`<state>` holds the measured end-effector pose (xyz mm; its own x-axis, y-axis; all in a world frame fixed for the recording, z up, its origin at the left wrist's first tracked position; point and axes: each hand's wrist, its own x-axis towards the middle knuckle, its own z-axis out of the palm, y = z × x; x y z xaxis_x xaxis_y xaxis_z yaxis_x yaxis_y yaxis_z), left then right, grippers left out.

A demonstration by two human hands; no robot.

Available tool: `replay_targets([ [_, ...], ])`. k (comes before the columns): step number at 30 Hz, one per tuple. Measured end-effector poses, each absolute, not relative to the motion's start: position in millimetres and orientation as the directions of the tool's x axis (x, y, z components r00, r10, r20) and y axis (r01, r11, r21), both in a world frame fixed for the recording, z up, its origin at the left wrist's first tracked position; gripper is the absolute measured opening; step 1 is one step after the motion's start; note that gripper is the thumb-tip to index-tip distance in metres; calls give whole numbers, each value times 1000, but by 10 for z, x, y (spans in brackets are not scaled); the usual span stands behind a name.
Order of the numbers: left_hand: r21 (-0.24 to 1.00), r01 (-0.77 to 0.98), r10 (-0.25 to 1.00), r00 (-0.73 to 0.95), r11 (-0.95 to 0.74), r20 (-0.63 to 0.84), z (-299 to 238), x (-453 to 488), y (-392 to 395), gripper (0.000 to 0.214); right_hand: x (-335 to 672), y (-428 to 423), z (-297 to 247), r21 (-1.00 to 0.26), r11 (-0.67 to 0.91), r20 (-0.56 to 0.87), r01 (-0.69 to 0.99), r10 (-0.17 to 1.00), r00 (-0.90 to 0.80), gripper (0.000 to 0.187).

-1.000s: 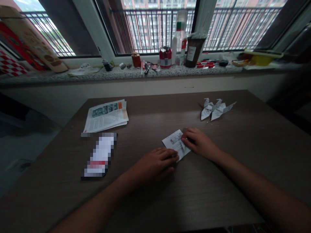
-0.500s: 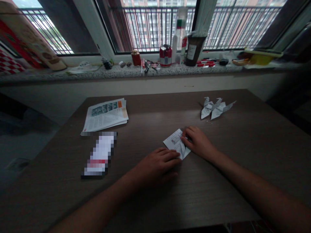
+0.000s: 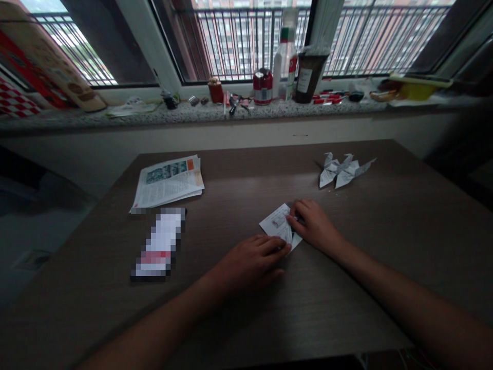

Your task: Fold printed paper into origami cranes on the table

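A small folded sheet of printed paper (image 3: 275, 218) lies on the table in front of me, partly covered by both hands. My right hand (image 3: 313, 223) is closed, thumb and fingers pinching the paper's right side near a raised flap. Across its lower edge rests my left hand (image 3: 256, 259), fingers stretched out and fingertips on the fold. What lies under those fingertips is hidden. Farther back on the right stand two folded paper cranes (image 3: 339, 170), close together, made of similar printed paper.
On the left of the brown table (image 3: 231, 180) lie a stack of printed sheets (image 3: 167, 180) and a phone (image 3: 159, 244) with a blurred screen. Behind, the windowsill (image 3: 134, 118) holds a red can (image 3: 263, 86), a clear bottle (image 3: 284, 67), a dark cup (image 3: 308, 77) and small clutter.
My left fingertips have slid slightly right along the paper's lower edge, and the flap lies a little differently. My right hand stays nearly where it was.
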<state>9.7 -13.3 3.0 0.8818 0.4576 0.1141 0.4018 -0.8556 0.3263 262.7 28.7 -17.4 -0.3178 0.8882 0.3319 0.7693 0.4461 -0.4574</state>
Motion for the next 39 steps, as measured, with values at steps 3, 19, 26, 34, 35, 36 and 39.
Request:
replay_targets([
  [3, 320, 407, 461, 880, -856, 115, 17, 90, -139, 50, 2626, 291, -185, -456, 448, 340, 769, 886, -315, 10],
  [19, 316, 401, 458, 879, -860, 130, 11, 112, -152, 50, 2655, 350, -234, -502, 442, 332, 744, 892, -305, 13],
  [26, 310, 397, 454, 881, -864, 136, -8, 112, -159, 51, 2649, 376, -225, -464, 447, 318, 765, 890, -327, 15],
  [34, 302, 391, 448, 881, -870, 151, -3, 105, -153, 46, 2606, 358, -191, -365, 440, 301, 821, 890, -343, 13],
  [35, 307, 390, 449, 880, -868, 153, 0, 104, -151, 46, 2600, 357, -188, -349, 439, 300, 828, 889, -345, 13],
  [36, 312, 389, 450, 880, -867, 154, 3, 104, -149, 46, 2595, 355, -187, -334, 439, 301, 834, 888, -347, 13],
  [39, 316, 390, 451, 881, -865, 146, 13, 102, -146, 46, 2586, 347, -191, -290, 437, 299, 852, 887, -353, 12],
])
